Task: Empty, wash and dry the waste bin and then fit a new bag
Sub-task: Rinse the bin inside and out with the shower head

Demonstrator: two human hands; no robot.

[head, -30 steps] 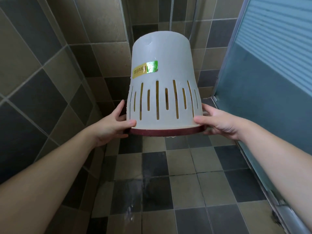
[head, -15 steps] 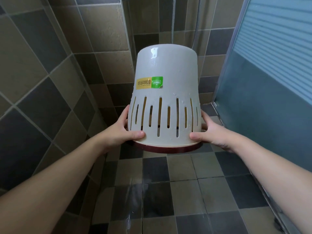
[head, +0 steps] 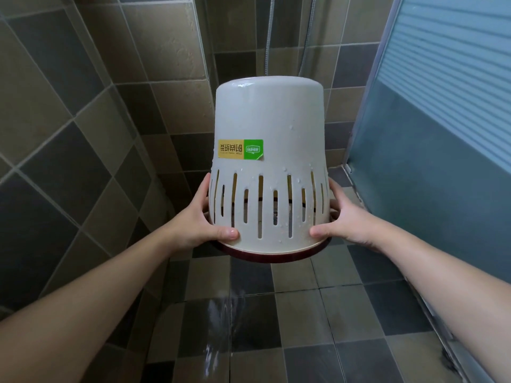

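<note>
Open air beneath the upturned waste bin (head: 269,150), down to the wet tiled floor (head: 301,322). Tiled wall (head: 69,120) close on the left; frosted glass door (head: 442,161) close on the right. Both bin flanks occupied by left hand (head: 203,222) and right hand (head: 345,225); corner behind holds a shower hose (head: 267,37).

Soft, even light is seen; glare lies on the wet floor (head: 221,313), and edges are bent by wide-angle distortion.

Person, head-camera view: two bare forearms, no sleeves in view. Left hand (head: 200,226) and right hand (head: 347,226) ungloved; no rings, watch or wristbands visible. Thumbnails short and unpainted. Upper arms and clothing out of frame.
</note>
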